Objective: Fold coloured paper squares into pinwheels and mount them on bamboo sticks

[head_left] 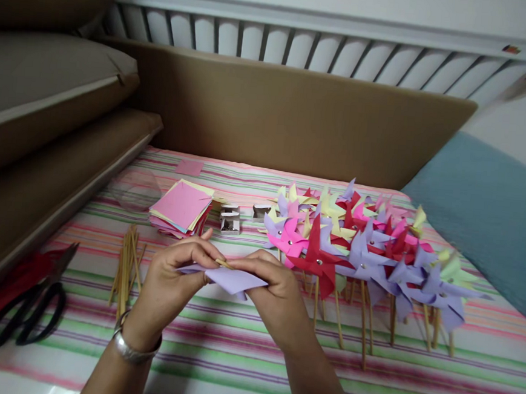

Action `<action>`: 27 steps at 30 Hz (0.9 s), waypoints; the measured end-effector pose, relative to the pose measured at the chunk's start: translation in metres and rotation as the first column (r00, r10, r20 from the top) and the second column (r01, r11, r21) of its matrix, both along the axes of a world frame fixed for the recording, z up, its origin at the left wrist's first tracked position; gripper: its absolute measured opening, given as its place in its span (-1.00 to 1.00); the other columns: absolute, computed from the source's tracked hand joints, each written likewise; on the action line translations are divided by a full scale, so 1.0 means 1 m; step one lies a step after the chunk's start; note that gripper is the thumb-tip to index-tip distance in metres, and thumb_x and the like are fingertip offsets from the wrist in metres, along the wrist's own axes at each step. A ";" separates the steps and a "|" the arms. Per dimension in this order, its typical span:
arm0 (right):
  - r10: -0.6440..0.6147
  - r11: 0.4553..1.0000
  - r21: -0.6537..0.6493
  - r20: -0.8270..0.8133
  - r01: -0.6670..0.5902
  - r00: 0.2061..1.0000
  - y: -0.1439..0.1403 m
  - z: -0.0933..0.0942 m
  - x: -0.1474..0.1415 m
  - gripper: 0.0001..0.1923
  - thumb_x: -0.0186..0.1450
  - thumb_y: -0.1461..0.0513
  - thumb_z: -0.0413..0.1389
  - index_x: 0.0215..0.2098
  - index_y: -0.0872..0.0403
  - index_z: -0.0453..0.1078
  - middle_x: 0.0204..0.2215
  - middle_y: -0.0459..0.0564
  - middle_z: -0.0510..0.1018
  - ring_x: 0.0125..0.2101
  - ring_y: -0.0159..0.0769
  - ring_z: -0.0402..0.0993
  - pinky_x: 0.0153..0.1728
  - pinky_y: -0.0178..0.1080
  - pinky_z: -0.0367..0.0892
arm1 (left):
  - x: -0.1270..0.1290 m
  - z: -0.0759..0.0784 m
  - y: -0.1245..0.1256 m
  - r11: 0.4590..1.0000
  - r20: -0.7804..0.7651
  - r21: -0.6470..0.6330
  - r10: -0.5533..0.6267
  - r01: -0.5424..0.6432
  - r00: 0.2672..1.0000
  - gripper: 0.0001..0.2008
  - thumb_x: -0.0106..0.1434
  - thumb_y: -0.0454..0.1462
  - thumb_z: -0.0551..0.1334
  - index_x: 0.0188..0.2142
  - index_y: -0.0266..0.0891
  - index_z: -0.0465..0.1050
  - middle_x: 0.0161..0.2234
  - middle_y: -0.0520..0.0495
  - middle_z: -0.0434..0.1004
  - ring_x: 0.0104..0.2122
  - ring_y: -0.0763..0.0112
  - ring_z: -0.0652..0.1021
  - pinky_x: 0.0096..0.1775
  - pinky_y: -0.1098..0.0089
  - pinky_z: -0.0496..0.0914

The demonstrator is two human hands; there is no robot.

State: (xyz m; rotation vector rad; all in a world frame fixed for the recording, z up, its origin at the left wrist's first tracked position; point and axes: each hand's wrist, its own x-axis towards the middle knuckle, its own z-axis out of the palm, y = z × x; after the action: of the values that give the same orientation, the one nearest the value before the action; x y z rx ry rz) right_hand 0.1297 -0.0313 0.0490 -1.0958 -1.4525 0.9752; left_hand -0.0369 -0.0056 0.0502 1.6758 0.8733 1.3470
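Left hand (170,275) and right hand (278,289) both pinch lilac paper (233,279), stick end (224,264) showing between them. Pinwheels (363,262) right, paper stack (183,206) beyond left hand, scissors (47,286) near left.

Lilac paper (234,281) part-hidden (fingers (198,254) over edges).

left fingers (195,252), right fingers (261,267): pinching lilac paper (234,280), stick (224,264) | pinwheels (363,263): right | scissors (44,292): left

So you've got scissors (48,282) on the left, then sticks (125,271), paper stack (183,206) behind those. The sheet (233,279) you're holding is between the sticks and the pinwheels (363,262) on your right, boxes (230,226) behind it, board (283,113) at the back.
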 end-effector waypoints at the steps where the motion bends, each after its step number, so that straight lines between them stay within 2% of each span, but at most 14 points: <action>1: 0.000 1.000 -0.004 -0.002 0.000 1.000 0.000 0.000 0.000 -0.62 0.07 0.48 0.07 -0.32 -0.06 0.56 -0.42 -0.06 0.51 -0.34 -0.35 0.45 -0.41 -0.35 0.34 | 0.000 0.000 0.000 1.000 0.002 0.000 0.001 -0.001 1.000 -0.88 0.03 -0.40 0.33 -0.54 -0.16 0.47 -0.45 0.06 0.57 -0.37 0.43 0.55 0.15 0.09 0.16; 13: -0.001 1.000 0.011 -0.007 0.001 1.000 -0.001 0.002 -0.002 -0.59 0.05 0.49 0.06 -0.30 -0.07 0.55 -0.41 -0.06 0.52 -0.34 -0.35 0.45 -0.42 -0.35 0.35 | 0.000 0.002 -0.002 0.999 -0.007 0.008 0.039 -0.039 0.999 -0.86 0.01 -0.43 0.32 -0.55 -0.17 0.47 -0.45 0.04 0.58 -0.39 0.40 0.55 0.02 0.16 0.30; 23: -0.010 1.000 0.016 0.006 0.010 1.000 -0.003 0.000 -0.004 -0.63 0.10 0.45 0.08 -0.29 -0.08 0.55 -0.39 -0.06 0.50 -0.34 -0.35 0.46 -0.42 -0.35 0.36 | 0.000 0.004 -0.003 1.000 0.004 0.003 0.029 -0.029 1.000 -0.88 0.02 -0.41 0.32 -0.55 -0.17 0.47 -0.46 0.02 0.58 -0.38 0.38 0.55 0.12 0.06 0.20; 27: -0.016 0.998 0.055 0.024 0.015 1.000 -0.001 0.001 -0.003 -0.64 0.08 0.45 0.09 -0.30 -0.08 0.55 -0.40 -0.06 0.52 -0.34 -0.33 0.46 -0.41 -0.33 0.36 | 0.001 0.005 -0.002 1.000 0.009 -0.003 0.024 -0.024 1.000 -0.90 0.02 -0.37 0.33 -0.54 -0.18 0.46 -0.46 0.00 0.57 -0.39 0.38 0.54 0.12 0.06 0.19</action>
State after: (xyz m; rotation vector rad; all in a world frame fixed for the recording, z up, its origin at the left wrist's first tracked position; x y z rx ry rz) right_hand 0.1268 -0.0323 0.0502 -1.0810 -1.4799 0.9087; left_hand -0.0358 -0.0077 0.0548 1.6603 0.8926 1.3676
